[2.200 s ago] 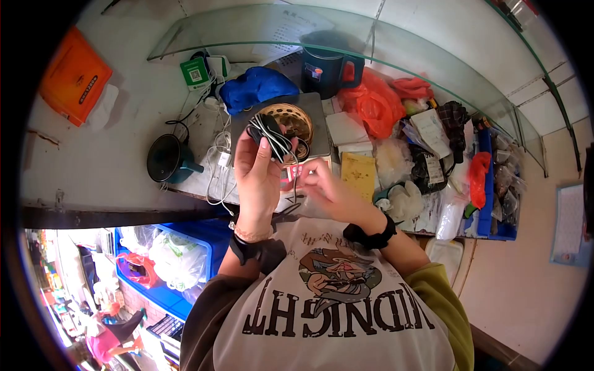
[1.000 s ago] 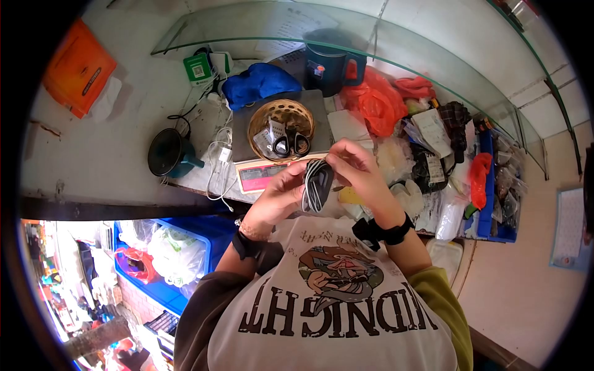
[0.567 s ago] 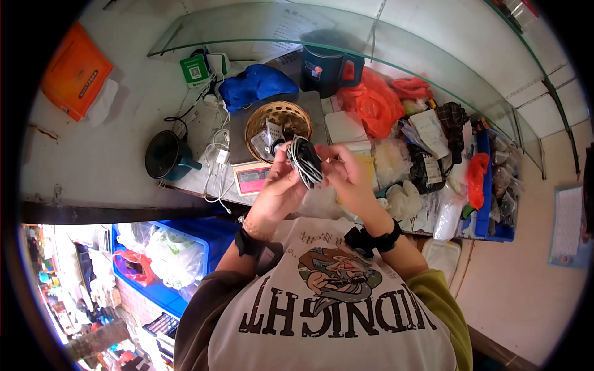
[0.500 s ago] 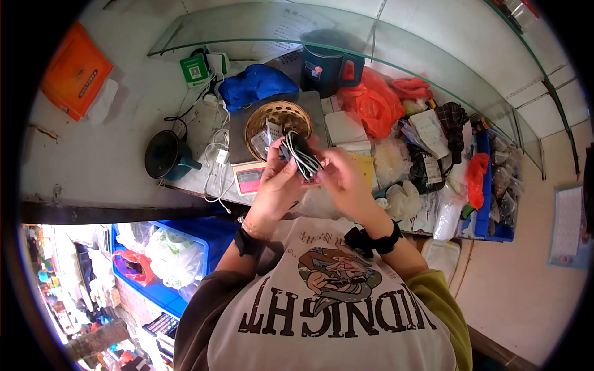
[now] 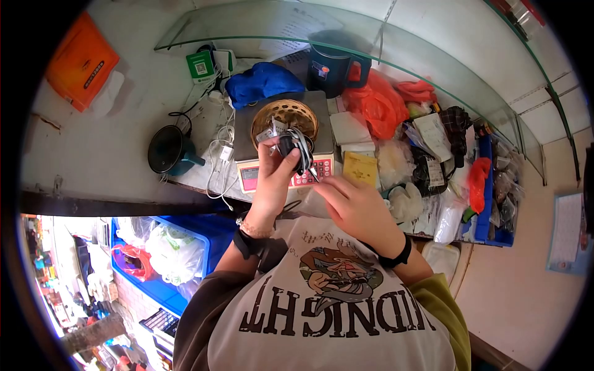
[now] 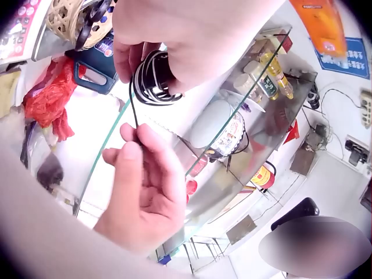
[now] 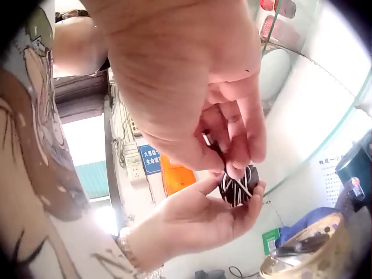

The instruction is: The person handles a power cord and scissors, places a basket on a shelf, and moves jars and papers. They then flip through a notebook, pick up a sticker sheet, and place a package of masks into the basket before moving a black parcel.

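My left hand (image 5: 271, 182) grips a coiled black-and-white cable (image 5: 303, 143) between thumb and fingers, in front of the wicker basket (image 5: 254, 127). Lower and to the right, my right hand (image 5: 368, 211) pinches the cable's loose dark end. The left wrist view has that dark strand (image 6: 133, 107) stretched from the coil to the right hand's fingertips. A small metal tip (image 7: 207, 139) pokes out by the right palm in the right wrist view. Behind the hands, the basket stands on a scale (image 5: 250, 174) with a pink keypad, partly covered by the left hand.
A blue cloth-like bundle (image 5: 263, 83) and a dark teal jug (image 5: 328, 77) are at the back beneath a glass shelf (image 5: 396, 65). Red plastic bags (image 5: 377, 105) and packets crowd the right side. White cords (image 5: 216, 151) and a teal pot (image 5: 170, 150) lie left.
Both hands held the coil near the chest a second ago; it has since moved up toward the basket in the left hand. The right hand has shifted down and right along the loose end.
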The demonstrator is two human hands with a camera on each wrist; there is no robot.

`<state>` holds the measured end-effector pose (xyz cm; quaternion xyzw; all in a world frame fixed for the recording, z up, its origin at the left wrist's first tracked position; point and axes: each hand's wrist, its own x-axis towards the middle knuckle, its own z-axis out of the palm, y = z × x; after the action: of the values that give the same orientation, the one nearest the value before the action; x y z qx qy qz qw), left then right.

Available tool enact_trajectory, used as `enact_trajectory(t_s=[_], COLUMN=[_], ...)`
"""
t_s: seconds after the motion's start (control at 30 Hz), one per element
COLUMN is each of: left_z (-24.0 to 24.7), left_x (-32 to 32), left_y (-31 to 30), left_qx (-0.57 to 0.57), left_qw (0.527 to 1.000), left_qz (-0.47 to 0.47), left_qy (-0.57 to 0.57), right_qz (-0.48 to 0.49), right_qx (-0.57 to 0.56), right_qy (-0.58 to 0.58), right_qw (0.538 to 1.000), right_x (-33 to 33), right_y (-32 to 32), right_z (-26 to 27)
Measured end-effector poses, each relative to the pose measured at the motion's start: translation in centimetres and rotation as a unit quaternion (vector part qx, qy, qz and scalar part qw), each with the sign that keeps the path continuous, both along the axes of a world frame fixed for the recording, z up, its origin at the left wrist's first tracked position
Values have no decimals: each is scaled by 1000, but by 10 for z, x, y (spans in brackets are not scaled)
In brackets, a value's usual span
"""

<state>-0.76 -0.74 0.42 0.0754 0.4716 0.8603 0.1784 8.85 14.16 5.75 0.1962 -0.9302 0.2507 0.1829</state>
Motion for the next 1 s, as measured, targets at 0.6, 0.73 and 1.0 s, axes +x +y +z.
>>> enact_trajectory(t_s=[0.6, 0.73, 1.0], left_z=[-30, -33, -35], left_x=[11, 3, -32], left_y=[-8, -18, -38], left_qx=[-22, -296, -470], left_qw=[985, 932, 831], left_qz=[-169, -118, 88], left_qy=[3, 172, 285], right_qz=[71, 31, -51], right_qx=[-501, -542, -500], right_qy=[-338, -370, -263], right_qw=[793, 754, 823], right_x=[-38, -44, -111], right_y=[8, -3, 23], right_z=[-58, -60, -67])
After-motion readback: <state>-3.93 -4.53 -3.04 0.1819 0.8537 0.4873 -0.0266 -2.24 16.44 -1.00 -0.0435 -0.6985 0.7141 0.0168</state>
